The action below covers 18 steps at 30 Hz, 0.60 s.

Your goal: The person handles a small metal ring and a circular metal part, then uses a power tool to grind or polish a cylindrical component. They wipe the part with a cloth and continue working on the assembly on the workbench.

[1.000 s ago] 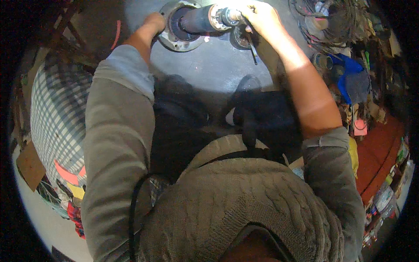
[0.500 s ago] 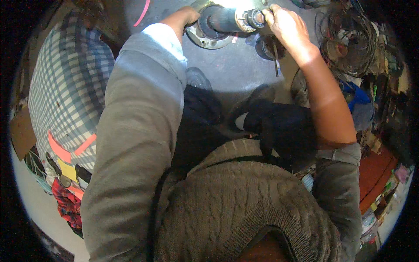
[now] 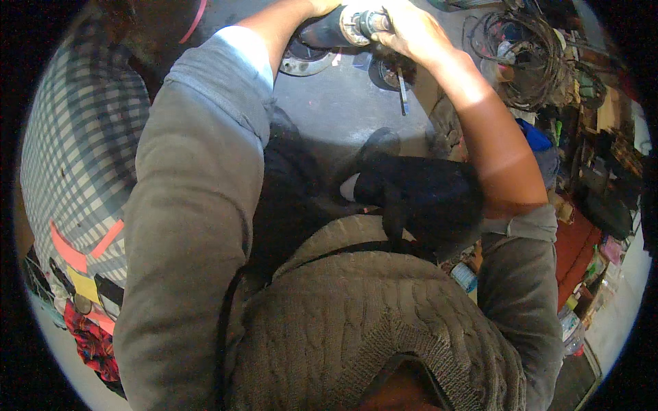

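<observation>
Near the top edge, a dark cylinder like a motor rotor (image 3: 322, 32) leans over with its stepped, pale metal end toward the right. My right hand (image 3: 413, 31) is closed around the narrow shaft (image 3: 375, 24) at that end, in bright light. Beside the cylinder's far side is my left hand (image 3: 323, 5), cut off by the top edge, so its fingers are hidden. Below the cylinder, a round metal flange (image 3: 308, 66) shows in part on the grey floor. To its right stands a small dark round pot (image 3: 386, 74) with a thin rod (image 3: 403, 99) at it.
Coiled cable (image 3: 524, 58) lies at the right among mixed clutter. A blue item (image 3: 533, 135) and a reddish-brown board (image 3: 582, 257) are nearer on that side. At the left sits a person in a checked garment (image 3: 82, 137). A pink strip (image 3: 195, 20) lies at the upper left.
My left hand has gone from the flange's rim to the cylinder's far side. My right hand still grips the shaft end, with more fingers around it. The whole view has shifted slightly.
</observation>
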### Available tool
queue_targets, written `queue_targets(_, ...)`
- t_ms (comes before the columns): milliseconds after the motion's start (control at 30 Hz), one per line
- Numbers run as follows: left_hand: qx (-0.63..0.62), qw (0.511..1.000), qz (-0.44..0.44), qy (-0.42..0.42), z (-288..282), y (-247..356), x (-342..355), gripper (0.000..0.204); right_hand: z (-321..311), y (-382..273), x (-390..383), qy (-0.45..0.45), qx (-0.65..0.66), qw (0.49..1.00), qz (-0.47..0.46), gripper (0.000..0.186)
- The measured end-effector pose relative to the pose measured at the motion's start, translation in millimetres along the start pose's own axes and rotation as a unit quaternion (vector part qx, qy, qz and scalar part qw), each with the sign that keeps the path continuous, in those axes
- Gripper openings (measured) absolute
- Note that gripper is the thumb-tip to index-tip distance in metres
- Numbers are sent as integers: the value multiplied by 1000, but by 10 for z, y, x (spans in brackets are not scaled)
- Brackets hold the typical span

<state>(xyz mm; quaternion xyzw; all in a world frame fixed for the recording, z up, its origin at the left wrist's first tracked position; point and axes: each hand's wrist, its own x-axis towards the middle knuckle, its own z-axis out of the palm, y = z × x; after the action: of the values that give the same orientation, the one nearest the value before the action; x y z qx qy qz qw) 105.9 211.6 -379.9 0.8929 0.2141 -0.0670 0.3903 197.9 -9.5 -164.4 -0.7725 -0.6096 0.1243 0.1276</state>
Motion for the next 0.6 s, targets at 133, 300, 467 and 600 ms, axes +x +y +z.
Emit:
queue_targets(133,-40,999,27,-6,-30,261,-19,57,24,174,19,-45,3,998,47,51)
queue_targets(300,-63,997,44,-10,-9,340,-8,57,136,483,152,-79,333,937,-72,47)
queue_targets(467,-77,995,58,-12,-12,397,-8,56,194,697,16,-222,288,928,82,56)
queue_targets(600,-91,993,73,-14,-39,498,-10,56,320,1147,-496,-134,319,916,203,70)
